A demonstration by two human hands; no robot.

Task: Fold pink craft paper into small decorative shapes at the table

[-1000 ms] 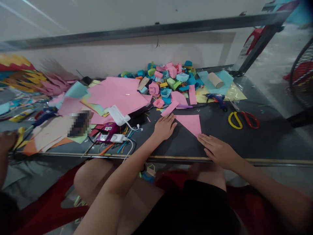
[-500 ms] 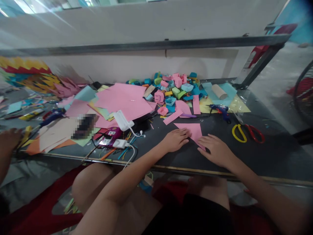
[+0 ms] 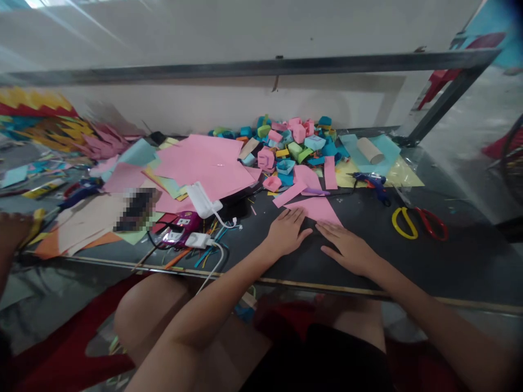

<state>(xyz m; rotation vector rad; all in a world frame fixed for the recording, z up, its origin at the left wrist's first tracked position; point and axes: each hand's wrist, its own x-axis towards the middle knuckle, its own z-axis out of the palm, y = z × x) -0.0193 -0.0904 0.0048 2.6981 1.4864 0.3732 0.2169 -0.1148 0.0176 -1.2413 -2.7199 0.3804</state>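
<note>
A piece of pink paper (image 3: 317, 209) lies flat on the dark tabletop, its near edge partly covered by my fingers. My left hand (image 3: 287, 231) rests palm down with its fingertips on the paper's left part. On the lower right edge lie the fingertips of my right hand (image 3: 347, 246), flat and stretched out. Neither hand grips anything. Just beyond the paper are a pink strip (image 3: 289, 195), a rounded pink piece (image 3: 307, 178) and a purple pen (image 3: 317, 192).
Scissors with yellow and red handles (image 3: 420, 223) and a blue glue gun (image 3: 373, 182) lie to the right. Folded paper pieces (image 3: 294, 144) are heaped behind. Pink sheets (image 3: 204, 163), a white charger (image 3: 201, 200) and a purple power strip (image 3: 182, 228) lie left. Another person's hand (image 3: 15, 231) shows far left.
The pink paper has turned and shifted away from me, with its long edge now nearer me. My right hand has moved left, closer to my left hand.
</note>
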